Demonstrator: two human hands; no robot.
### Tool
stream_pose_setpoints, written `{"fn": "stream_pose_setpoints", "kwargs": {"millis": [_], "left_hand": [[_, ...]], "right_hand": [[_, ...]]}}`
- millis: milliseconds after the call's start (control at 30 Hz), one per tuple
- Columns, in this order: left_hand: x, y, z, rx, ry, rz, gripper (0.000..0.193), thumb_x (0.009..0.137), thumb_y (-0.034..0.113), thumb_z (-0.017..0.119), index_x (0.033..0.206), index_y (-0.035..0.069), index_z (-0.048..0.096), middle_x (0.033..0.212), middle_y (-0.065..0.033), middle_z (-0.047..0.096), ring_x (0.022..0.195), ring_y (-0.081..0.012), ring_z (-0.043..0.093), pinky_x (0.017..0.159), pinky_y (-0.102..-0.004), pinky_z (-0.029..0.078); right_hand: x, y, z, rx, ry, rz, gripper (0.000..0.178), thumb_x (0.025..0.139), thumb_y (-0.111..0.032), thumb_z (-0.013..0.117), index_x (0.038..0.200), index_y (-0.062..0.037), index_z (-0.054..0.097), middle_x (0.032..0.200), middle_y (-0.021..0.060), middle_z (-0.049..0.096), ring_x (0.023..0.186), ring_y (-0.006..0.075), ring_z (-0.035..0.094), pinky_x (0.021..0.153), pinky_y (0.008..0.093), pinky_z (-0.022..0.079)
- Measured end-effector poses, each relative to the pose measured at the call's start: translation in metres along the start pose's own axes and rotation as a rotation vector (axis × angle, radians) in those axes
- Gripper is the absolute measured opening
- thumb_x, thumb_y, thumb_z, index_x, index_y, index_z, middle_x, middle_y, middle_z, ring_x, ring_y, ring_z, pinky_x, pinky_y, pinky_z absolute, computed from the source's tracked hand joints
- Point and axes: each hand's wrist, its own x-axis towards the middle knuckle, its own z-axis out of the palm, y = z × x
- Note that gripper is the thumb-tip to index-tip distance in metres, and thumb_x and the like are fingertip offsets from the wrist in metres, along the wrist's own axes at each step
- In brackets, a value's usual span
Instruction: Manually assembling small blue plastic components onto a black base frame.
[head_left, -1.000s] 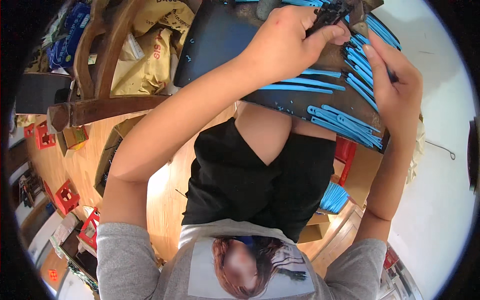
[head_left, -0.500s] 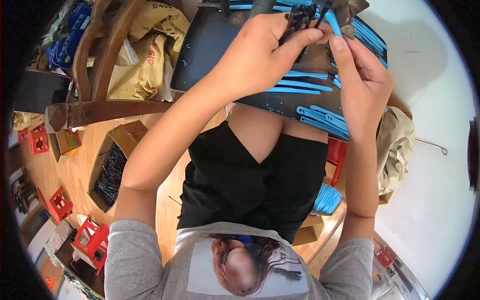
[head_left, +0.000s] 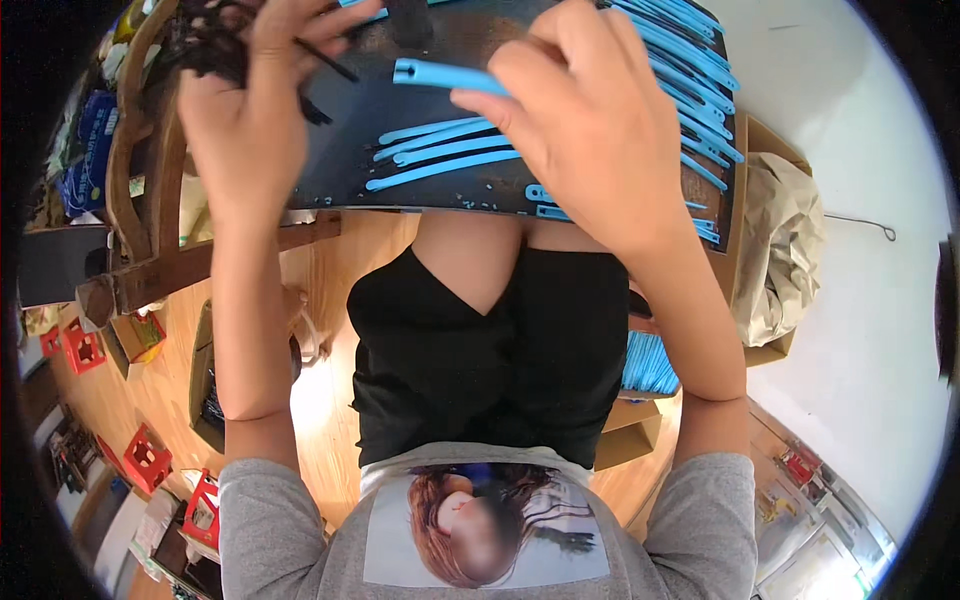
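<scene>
My right hand [head_left: 600, 130] pinches a light-blue plastic stick [head_left: 440, 75] between thumb and fingers. The stick points left, and a small hole shows at its tip. At the upper left, my left hand [head_left: 245, 130] is smeared by motion, with a clump of thin black pieces [head_left: 215, 42] in its grasp. Some of these black pieces stick out between its fingers. Below the held stick, several blue sticks [head_left: 440, 155] lie roughly side by side on the dark tabletop [head_left: 350, 165]. More blue sticks [head_left: 690, 70] are heaped along the table's right side.
A wooden chair frame [head_left: 145, 270] stands to the left of the table. Crumpled brown paper [head_left: 785, 240] fills a carton at the right. Below it, another box holds blue sticks [head_left: 650, 362]. Red stools [head_left: 148, 458] stand on the floor at the left.
My hands have parted. The left has swung leftward with the black pieces; the right has moved left and down, and the blue stick in it now points left. The view has shifted somewhat.
</scene>
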Motion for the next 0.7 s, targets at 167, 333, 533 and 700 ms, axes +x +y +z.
{"fn": "stream_pose_setpoints", "kwargs": {"millis": [167, 333, 533, 700], "left_hand": [[0.007, -0.009, 0.006, 0.028, -0.151, 0.029, 0.022, 0.093, 0.013, 0.05, 0.088, -0.005, 0.062, 0.083, -0.0097, 0.066, 0.072, -0.0143, 0.06, 0.064, -0.027, 0.047], [0.008, -0.018, 0.013, 0.076, -0.341, 0.056, 0.022, 0.094, 0.013, 0.049, 0.089, -0.005, 0.062, 0.085, -0.0085, 0.066, 0.074, -0.0124, 0.06, 0.065, -0.0261, 0.047], [-0.007, -0.013, 0.027, -0.039, -0.468, -0.094, 0.021, 0.094, 0.012, 0.049, 0.092, -0.006, 0.059, 0.087, -0.0093, 0.066, 0.073, -0.01, 0.057, 0.066, -0.0237, 0.047], [-0.006, -0.013, 0.023, 0.023, -0.629, -0.109, 0.02, 0.094, 0.011, 0.049, 0.09, -0.006, 0.06, 0.088, -0.0097, 0.066, 0.079, -0.0105, 0.059, 0.069, -0.0236, 0.047]], "right_hand": [[-0.01, 0.013, 0.034, -0.279, 0.38, -0.324, 0.026, 0.075, -0.029, 0.068, 0.092, -0.0088, 0.065, 0.08, 0.004, 0.057, 0.076, 0.0171, 0.053, 0.058, 0.0277, 0.041], [-0.019, 0.037, 0.018, -0.092, 0.287, -0.321, 0.029, 0.075, -0.026, 0.068, 0.099, -0.0107, 0.064, 0.088, 0.0063, 0.056, 0.083, 0.0242, 0.052, 0.071, 0.0345, 0.043], [-0.078, 0.064, -0.029, 0.214, -0.056, -0.028, 0.027, 0.076, -0.008, 0.065, 0.103, -0.0058, 0.061, 0.085, 0.01, 0.056, 0.08, 0.0256, 0.053, 0.071, 0.0328, 0.043], [-0.074, 0.069, -0.023, 0.187, -0.136, -0.094, 0.016, 0.075, -0.008, 0.063, 0.09, -0.0035, 0.059, 0.083, 0.0124, 0.056, 0.076, 0.0317, 0.055, 0.067, 0.0383, 0.045]]}}
